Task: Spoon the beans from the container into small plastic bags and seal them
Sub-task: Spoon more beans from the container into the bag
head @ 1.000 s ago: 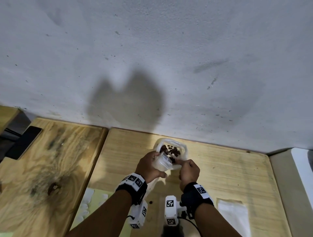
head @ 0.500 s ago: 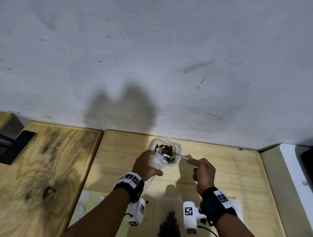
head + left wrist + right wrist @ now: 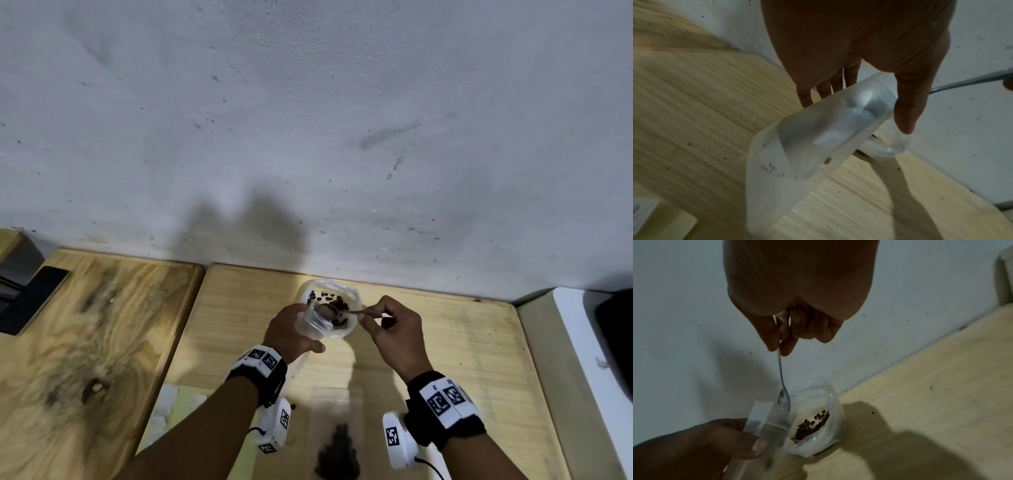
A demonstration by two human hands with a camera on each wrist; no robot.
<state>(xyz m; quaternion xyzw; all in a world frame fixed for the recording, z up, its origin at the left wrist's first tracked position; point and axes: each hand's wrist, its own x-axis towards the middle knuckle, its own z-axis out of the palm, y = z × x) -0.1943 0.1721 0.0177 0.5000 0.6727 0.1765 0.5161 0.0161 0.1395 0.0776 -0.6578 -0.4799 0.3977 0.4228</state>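
A clear beans container with dark beans in it stands on the wooden table by the wall. My left hand holds a small clear plastic bag by its open mouth, right beside the container; the thumb presses the bag against the fingers. My right hand pinches the handle of a metal spoon. The spoon's bowl sits at the small bag's mouth, over the container. Whether the bowl carries beans is unclear.
A clear bag with dark beans lies on the table near me between my forearms. A pale green sheet with white pieces lies at lower left. A black phone lies far left, a white ledge to the right, and the wall close behind.
My right hand drew away to the right from the small bag with the spoon. The spoon's bowl went into the container and now sits at the bag's mouth. The left hand kept holding the bag.
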